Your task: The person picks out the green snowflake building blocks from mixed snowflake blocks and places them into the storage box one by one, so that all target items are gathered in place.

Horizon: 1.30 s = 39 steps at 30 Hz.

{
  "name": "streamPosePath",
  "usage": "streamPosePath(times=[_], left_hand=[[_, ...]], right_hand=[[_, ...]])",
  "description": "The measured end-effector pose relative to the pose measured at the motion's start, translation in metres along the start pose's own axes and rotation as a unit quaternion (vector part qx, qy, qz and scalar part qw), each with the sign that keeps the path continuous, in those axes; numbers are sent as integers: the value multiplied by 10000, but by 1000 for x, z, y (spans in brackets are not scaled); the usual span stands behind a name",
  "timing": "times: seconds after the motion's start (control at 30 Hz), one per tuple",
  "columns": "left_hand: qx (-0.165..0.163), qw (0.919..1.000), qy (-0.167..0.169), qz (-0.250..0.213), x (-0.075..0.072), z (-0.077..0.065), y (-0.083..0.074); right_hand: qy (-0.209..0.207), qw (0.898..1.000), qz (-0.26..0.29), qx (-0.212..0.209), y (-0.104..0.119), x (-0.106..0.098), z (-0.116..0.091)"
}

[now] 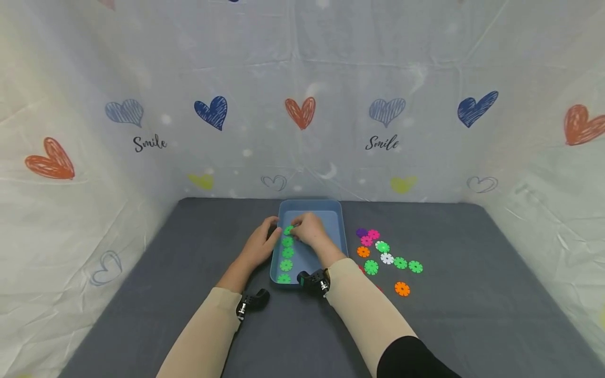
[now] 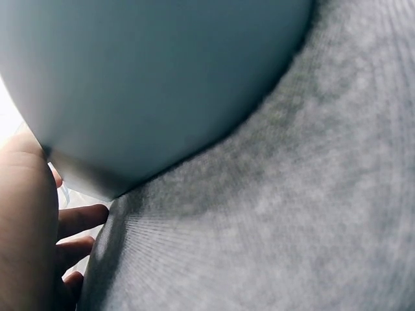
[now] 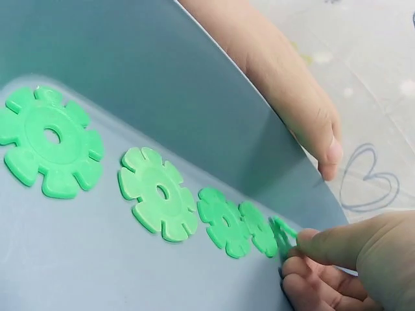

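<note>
The right hand's [image 1: 309, 231] grip pinches a green notched disc [image 1: 288, 230] at the far end of the row of green discs [image 1: 287, 252] inside the blue tray [image 1: 332, 220] — apparently mid-placement. The left hand [image 1: 257, 244], fingers relaxed, lies at the rim; the next move seems to call for flattening the disc, then releasing.

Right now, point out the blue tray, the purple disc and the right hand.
Blue tray [image 1: 307, 257], head view: bare inner floor.
Purple disc [image 1: 361, 232], head view: middle of its face.
Right hand [image 1: 310, 230], head view: back of the hand.
</note>
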<state>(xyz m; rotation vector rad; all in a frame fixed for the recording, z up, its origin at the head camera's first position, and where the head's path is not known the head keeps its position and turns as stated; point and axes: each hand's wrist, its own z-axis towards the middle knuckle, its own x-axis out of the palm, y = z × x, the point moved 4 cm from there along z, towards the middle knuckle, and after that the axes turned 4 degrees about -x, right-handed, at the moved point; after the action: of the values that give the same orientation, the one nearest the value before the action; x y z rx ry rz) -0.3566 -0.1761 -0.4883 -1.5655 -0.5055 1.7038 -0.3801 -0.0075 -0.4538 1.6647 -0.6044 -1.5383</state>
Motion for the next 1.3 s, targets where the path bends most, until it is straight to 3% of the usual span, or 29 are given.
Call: streamPosePath(times=[0.33,0.57,0.73,1.0,1.3], left_hand=[[-67,10000,-33,-4,0,0,-3],[-105,9999,-88,41,-3,1,-4],[-65,9999,-76,118,-4,0,-5],[-175,9998,-54,89,-2,-2,-3],[-208,9997,-66,127,-1,-1,-3]], right_hand=[[260,9992,-172,-252,3,-16,-12],[285,9986,-102,-427,9,-48,-41],[204,9980,242,-555,7,-72,-66],[293,9977,214,-574,-13,-108,-97],[50,9983,-474,-349,-57,-155,-110]])
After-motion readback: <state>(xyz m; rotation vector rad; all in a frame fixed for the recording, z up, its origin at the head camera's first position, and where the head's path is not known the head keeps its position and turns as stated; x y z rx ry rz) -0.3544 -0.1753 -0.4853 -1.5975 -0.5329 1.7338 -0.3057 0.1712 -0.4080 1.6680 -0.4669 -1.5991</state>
